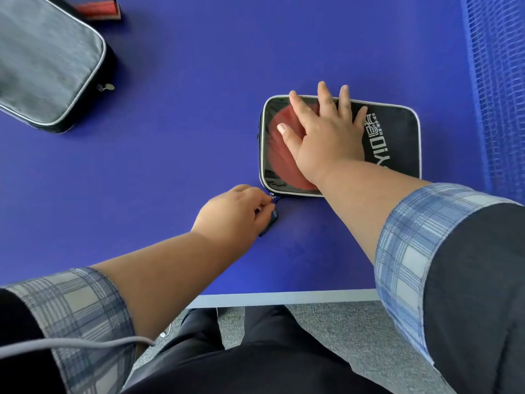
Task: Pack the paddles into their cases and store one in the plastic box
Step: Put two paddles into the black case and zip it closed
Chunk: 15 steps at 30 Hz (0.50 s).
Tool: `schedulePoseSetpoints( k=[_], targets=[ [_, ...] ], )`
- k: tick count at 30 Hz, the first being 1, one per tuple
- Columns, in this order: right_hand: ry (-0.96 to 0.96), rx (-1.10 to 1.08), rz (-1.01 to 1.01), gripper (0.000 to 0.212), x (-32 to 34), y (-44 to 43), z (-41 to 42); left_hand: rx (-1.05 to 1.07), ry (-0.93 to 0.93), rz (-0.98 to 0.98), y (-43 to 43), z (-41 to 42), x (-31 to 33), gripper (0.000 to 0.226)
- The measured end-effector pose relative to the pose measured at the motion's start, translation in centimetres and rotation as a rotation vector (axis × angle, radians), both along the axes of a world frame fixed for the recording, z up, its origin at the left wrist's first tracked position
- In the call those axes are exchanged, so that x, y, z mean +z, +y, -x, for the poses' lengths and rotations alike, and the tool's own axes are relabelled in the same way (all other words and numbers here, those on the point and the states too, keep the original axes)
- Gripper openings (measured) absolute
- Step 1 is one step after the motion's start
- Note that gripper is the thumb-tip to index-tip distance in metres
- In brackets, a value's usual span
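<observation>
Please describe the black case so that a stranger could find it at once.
On the blue table, look right, near the net. The black case lies flat under the right hand. Unlike the grey case, it has a clear window showing a red paddle.

Blue table (199, 123) bears two cases (397, 143) (one grey).

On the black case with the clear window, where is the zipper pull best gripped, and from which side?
Pinch the zipper pull at the black case near-left corner, coming from the left, as the left hand does. It sticks out past the corner, while the right hand presses the case flat.
</observation>
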State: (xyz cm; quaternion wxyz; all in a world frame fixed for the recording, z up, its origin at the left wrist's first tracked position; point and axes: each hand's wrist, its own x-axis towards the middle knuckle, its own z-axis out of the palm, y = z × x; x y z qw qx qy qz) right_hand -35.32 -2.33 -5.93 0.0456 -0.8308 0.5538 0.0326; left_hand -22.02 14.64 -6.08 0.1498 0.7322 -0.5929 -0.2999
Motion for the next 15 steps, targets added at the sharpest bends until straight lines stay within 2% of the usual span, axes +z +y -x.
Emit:
schedulePoseSetpoints(
  k=[5, 9, 15],
  targets=[
    [0.008, 0.0, 0.0, 0.07, -0.1, 0.0, 0.1, 0.127, 0.05, -0.007, 0.4, 2.3, -0.4, 0.021],
    [-0.001, 0.009, 0.004, 0.07, -0.3, 0.0, 0.1, 0.13, 0.014, -0.019, 0.1, 2.9, -0.4, 0.02],
    [0.021, 0.008, -0.065, 0.072, 0.0, -0.2, 0.2, 0.162, 0.068, -0.173, -0.6, 2.8, 0.1, 0.021]
  ],
)
